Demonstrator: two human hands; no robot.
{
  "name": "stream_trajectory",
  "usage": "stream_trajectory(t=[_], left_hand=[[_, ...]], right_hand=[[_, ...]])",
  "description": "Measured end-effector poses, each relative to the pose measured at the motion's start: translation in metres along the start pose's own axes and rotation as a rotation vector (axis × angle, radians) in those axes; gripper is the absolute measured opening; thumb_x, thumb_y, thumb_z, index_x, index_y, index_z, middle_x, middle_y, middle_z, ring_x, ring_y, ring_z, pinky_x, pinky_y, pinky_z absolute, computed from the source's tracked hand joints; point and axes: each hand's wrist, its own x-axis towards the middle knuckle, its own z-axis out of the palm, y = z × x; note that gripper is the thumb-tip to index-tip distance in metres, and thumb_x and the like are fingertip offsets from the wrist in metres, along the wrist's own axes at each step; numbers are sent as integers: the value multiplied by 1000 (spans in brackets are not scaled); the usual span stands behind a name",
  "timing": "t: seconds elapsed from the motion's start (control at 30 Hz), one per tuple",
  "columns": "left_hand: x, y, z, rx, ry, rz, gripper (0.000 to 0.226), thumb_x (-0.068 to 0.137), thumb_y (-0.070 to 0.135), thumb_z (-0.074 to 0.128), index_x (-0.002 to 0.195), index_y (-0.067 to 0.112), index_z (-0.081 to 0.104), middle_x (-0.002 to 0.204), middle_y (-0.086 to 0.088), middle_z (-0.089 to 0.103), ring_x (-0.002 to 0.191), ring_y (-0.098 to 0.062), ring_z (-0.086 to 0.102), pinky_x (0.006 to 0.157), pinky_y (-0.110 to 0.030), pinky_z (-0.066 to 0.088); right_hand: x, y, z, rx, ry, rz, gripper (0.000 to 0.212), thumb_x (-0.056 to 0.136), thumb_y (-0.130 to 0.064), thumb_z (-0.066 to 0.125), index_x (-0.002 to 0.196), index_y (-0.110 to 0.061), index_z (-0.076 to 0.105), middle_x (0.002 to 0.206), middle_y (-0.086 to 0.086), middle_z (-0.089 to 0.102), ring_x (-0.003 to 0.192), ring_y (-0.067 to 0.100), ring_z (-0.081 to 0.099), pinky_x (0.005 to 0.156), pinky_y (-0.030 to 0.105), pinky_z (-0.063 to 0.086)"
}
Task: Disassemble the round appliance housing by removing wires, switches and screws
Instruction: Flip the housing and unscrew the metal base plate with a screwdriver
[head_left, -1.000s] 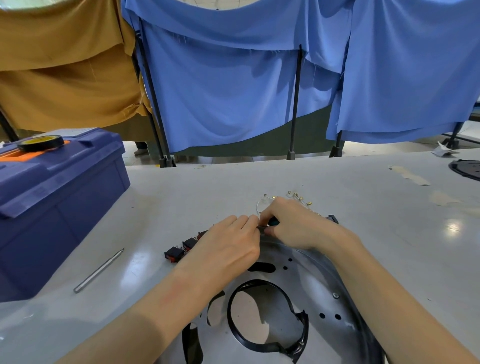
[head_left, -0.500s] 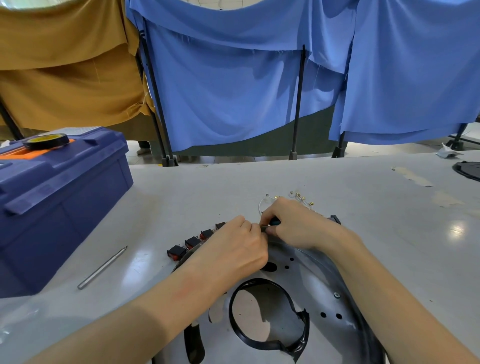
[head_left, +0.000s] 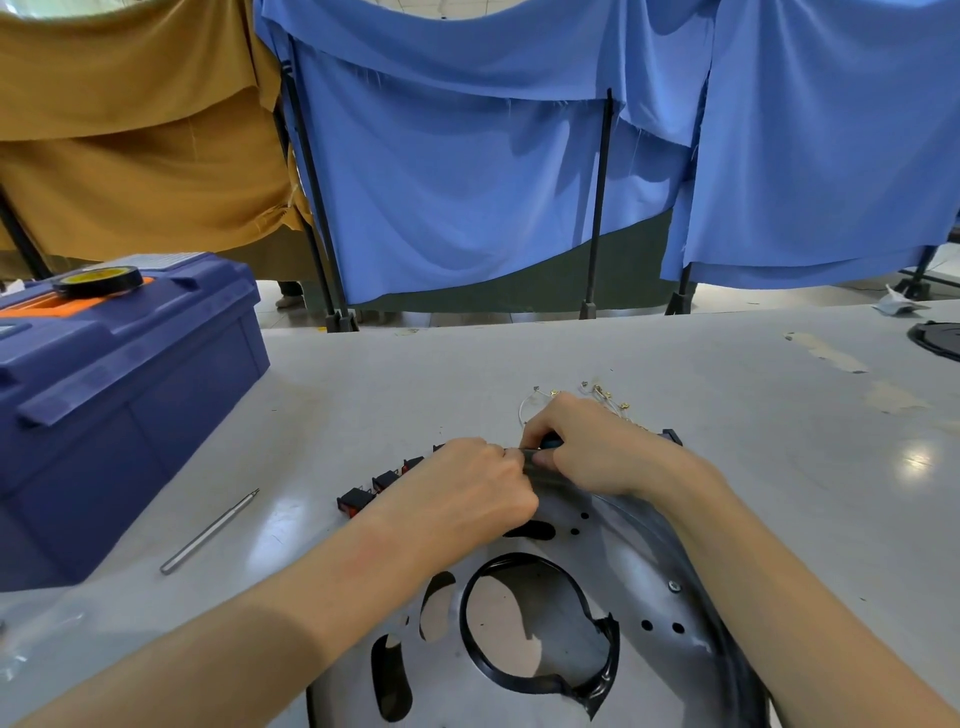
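The round housing (head_left: 639, 566) lies at six o'clock on the table (head_left: 519, 358). At its twelve o'clock rim the right hand (head_left: 608, 449) grips a dark tool (head_left: 537, 461). The left hand (head_left: 467, 499) curls alongside, its hold unclear, and a tool slip could jab it.

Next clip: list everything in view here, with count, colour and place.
housing: one, silver with black rim, near table edge, centre
black ring: one, black, round the housing's middle opening
switches: four showing, black and red, row by housing's far-left rim
wires: small bunch, pale with brass ends, beyond the housing
metal rod: one, silver, left of the switches
toolbox: one, dark blue and orange, table, left
tape roll: one, black and yellow, on the toolbox
table: one, grey
cloths: several, blue and mustard, hung behind
left hand: one, fingers curled at housing's far rim
right hand: one, grips a dark item there
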Motion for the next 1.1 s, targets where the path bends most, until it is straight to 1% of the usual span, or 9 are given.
stream_trajectory(t=[0.17,0.37,0.53,0.67,0.73,0.8,0.9,1.0,1.1], left_hand=[[8,-2,5,-32,31,18,34,85,-14,45,66,9,28,89,-16,58,66,-27,42,55,-32,34],[16,-2,-2,-34,-30,11,23,81,-15,50,83,8,52,88,-15,62,69,-29,54,49,-31,28],[17,-7,-9,-79,-33,-30,27,80,-13,51,80,13,45,85,-12,60,68,-31,53,55,-34,34],[17,-19,-20,-118,-4,-93,28,81,-10,51,71,14,39,66,-2,35,66,-29,48,56,-34,33],[16,-28,-25,-193,-2,-148,26,80,-6,52,66,14,42,62,2,30,64,-26,45,55,-32,33],[15,-38,-29,-290,-10,-198,18,77,-3,55,77,15,60,64,4,36,69,-26,53,55,-29,36],[9,-50,-31,-457,37,-269,23,74,0,61,81,20,69,70,7,47,79,-24,62,65,-32,50],[2,-60,-32,-639,120,-334,19,74,4,69,80,22,73,62,18,52,67,-7,60,70,-28,55],[-1,-59,-38,-810,230,-361,17,73,5,71,79,20,76,62,16,62,62,-3,63,68,-21,55]], right_hand=[[-1,-1,-1,4,-5,1,20,89,-4,52,90,-12,71,89,6,63,82,19,54,60,19,41],[-2,-2,-3,18,-11,-8,21,88,-1,51,85,-10,70,78,2,59,74,15,51,55,16,36],[-3,-2,-4,8,-23,-16,44,87,0,51,54,-29,45,60,-10,44,57,2,39,49,14,28],[-3,-3,-5,21,-19,-11,48,88,-2,55,49,-28,42,52,-10,40,50,4,36,41,9,32],[-2,-1,-4,27,-15,3,43,89,-3,55,52,-24,48,55,-8,43,53,5,39,43,9,32],[0,0,-3,27,-22,1,22,89,-5,55,75,-15,68,70,-4,55,66,11,48,55,13,34],[0,4,-3,28,-9,-13,17,88,-13,62,102,-12,72,77,-1,56,70,12,49,58,16,35],[-4,4,-14,77,95,-106,18,76,-26,77,92,-18,74,62,-6,42,56,9,39,53,16,32],[-8,1,-25,195,158,-209,15,71,-30,81,75,-18,73,63,5,43,57,11,36,54,18,32]])
